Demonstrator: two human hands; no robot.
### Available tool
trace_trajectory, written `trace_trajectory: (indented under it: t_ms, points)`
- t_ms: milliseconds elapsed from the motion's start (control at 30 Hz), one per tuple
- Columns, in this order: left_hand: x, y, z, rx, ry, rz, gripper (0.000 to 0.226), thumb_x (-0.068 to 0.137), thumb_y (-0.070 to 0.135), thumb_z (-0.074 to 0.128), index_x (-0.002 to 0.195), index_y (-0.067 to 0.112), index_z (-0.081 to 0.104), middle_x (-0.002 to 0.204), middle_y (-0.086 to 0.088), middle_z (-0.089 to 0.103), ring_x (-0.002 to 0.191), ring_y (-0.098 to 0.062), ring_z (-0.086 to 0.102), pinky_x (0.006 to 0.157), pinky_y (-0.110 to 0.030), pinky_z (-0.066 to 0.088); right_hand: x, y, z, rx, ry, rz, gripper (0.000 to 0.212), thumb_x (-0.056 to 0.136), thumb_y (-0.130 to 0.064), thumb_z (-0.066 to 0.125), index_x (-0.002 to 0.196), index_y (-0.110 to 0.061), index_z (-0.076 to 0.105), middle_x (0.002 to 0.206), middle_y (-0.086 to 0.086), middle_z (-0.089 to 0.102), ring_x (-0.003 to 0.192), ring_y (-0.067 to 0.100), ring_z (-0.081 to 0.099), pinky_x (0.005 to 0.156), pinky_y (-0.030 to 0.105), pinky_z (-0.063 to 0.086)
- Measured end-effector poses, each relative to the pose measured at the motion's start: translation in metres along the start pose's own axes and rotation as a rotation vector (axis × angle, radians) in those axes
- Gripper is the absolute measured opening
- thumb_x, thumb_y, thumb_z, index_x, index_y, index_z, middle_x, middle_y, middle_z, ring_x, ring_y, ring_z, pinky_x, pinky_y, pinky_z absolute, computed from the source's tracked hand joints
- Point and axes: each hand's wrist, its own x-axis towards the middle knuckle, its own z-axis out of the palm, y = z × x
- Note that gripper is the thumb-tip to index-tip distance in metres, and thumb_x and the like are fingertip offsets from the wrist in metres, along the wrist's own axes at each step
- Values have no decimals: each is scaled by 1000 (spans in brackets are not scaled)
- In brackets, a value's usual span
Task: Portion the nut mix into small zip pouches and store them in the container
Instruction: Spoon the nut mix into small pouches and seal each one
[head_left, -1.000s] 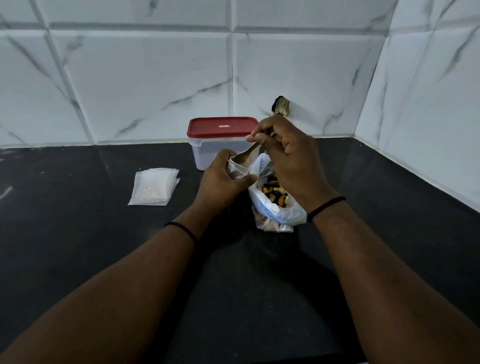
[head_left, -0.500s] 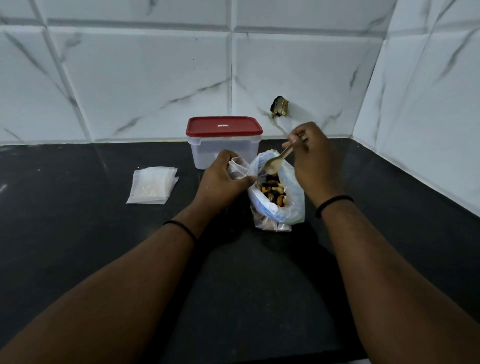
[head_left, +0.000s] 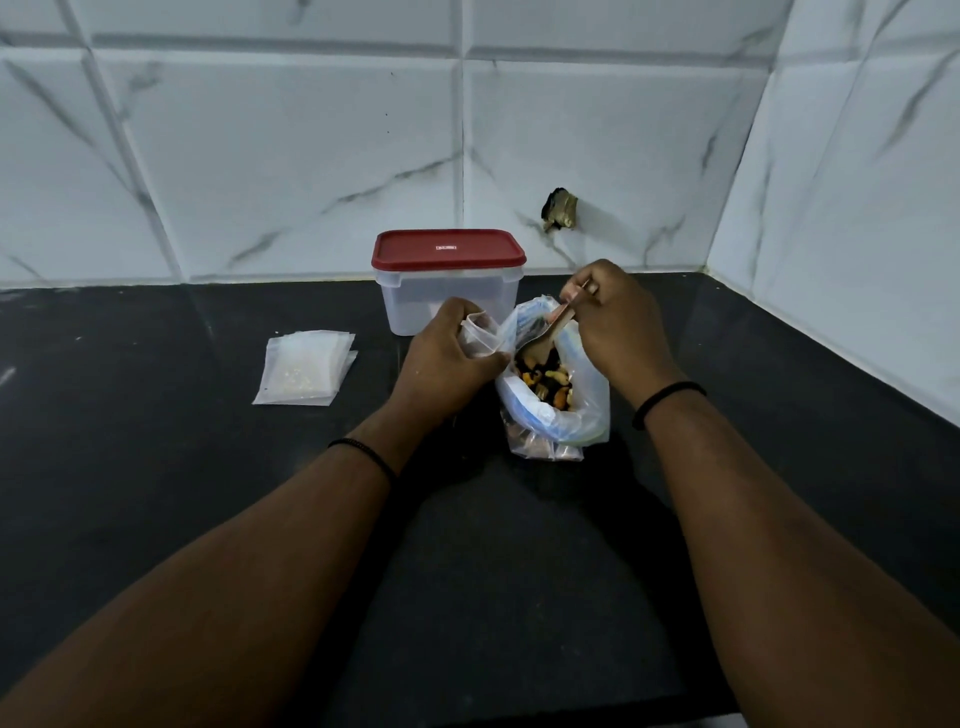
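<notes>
Partly hidden spoon (head_left: 546, 338) bowl among nuts (head_left: 545, 376)

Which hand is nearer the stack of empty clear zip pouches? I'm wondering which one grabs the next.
Left. The left hand holds an open pouch just right of the stack of clear pouches; the right hand, gripping the spoon, is farther right.

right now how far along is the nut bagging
Early on. Nothing looks stored: the container has its red lid on, and the spare pouches lie stacked beside it. In hand: the left hand holds a pouch open while the right hand dips a spoon into the nut bag. Left: filling, zipping, storing.
</notes>
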Motion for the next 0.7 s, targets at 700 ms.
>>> trace_trajectory:
  t_ms: [700]
  points:
    - [1, -2, 1, -24, 1, -5, 37, 83, 18, 77, 109, 27, 52, 109, 4, 64, 96, -8, 64, 76, -20, 52, 7, 15, 0, 218, 191, 465, 18, 75, -18, 57, 61, -15, 66, 78, 9, 73, 80, 31, 70, 79, 49, 60]
